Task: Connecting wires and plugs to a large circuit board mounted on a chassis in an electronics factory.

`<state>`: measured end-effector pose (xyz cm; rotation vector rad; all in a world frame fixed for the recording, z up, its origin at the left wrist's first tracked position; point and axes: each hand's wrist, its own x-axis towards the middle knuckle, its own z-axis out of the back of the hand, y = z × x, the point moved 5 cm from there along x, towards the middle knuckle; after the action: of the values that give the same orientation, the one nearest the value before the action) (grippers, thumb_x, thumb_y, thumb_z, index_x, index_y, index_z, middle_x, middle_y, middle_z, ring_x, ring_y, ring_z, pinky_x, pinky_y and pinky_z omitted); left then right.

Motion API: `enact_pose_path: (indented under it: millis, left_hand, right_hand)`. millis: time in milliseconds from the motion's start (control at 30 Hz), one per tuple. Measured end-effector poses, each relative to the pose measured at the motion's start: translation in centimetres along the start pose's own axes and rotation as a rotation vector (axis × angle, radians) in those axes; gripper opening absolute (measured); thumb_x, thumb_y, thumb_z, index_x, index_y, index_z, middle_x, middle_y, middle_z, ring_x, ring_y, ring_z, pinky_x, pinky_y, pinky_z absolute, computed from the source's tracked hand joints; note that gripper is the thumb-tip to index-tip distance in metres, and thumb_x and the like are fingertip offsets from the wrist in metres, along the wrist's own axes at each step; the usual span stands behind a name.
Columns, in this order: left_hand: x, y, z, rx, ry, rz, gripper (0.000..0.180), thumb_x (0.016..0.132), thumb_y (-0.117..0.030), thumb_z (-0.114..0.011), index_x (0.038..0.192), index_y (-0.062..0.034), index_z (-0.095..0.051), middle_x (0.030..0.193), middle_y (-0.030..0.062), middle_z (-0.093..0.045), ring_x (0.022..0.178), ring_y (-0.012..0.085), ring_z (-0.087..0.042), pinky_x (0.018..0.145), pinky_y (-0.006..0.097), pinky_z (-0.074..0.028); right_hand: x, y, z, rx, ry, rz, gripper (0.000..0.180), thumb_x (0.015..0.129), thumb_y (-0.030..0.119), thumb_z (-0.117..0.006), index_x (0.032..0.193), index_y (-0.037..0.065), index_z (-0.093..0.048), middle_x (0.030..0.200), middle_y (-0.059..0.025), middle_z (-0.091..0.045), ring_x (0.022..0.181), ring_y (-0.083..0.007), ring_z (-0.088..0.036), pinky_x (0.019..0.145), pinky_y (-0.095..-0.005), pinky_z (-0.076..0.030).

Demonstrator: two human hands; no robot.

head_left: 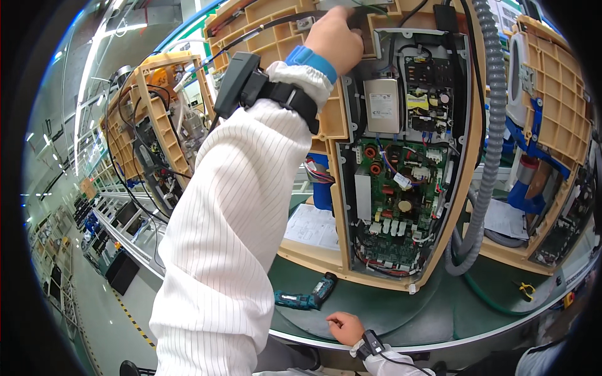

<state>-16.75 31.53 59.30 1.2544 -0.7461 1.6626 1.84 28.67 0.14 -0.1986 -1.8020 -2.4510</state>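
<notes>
"Are you seeing any labels?"

"Yes. A white label (pixel 382 104) is sitting on the grey metal box in the open machine. A small yellow sticker (pixel 416 100) is sitting just beside it, to the right."

"Any paper?"

"A white printed sheet (pixel 311 227) is lying on the green tabletop (pixel 389 313), below the left arm."

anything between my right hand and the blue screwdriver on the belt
Nothing visible: the right hand rests on the green belt, and the blue screwdriver lies just up-left of it with only bare belt between.
</notes>
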Motion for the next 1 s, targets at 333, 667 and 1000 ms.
enact_pose_path:
  millis: [333,667,1000]
  left_hand:
    - [0.7,-2.4,5.1,0.269,-0.036,-0.131,0.045,0.085,-0.022,-0.059,0.127,-0.0063,-0.063,0.118,0.0245,-0.067,0.109,0.0379,-0.064,0.098,0.042,-0.050]
    - [-1.4,0.1,11.3,0.085,0.129,0.221,0.028,0.096,-0.026,-0.062,0.104,-0.0008,-0.071,0.086,0.0082,-0.073,0.082,0.0180,-0.070,0.070,0.035,-0.057]
    - [-8.0,-2.4,5.5,-0.482,0.285,0.693,0.042,0.096,-0.012,-0.061,0.131,0.0089,-0.050,0.102,0.0148,-0.068,0.078,0.0218,-0.071,0.065,0.032,-0.061]
  right_hand:
    - [0.5,-0.6,-1.0,-0.022,-0.003,0.011,0.020,0.084,0.015,-0.065,0.100,0.004,-0.072,0.082,-0.0105,-0.069,0.068,-0.0193,-0.064,0.065,-0.0313,-0.052]
    - [0.6,-0.1,-0.7,-0.004,-0.091,0.087,0.018,0.083,0.012,-0.066,0.098,0.003,-0.073,0.079,-0.0107,-0.069,0.063,-0.0158,-0.064,0.061,-0.0295,-0.051]
    - [0.6,0.1,-1.6,-0.010,-0.110,0.118,0.017,0.082,0.012,-0.065,0.095,0.004,-0.072,0.083,-0.0135,-0.070,0.070,-0.0233,-0.067,0.066,-0.0330,-0.054]
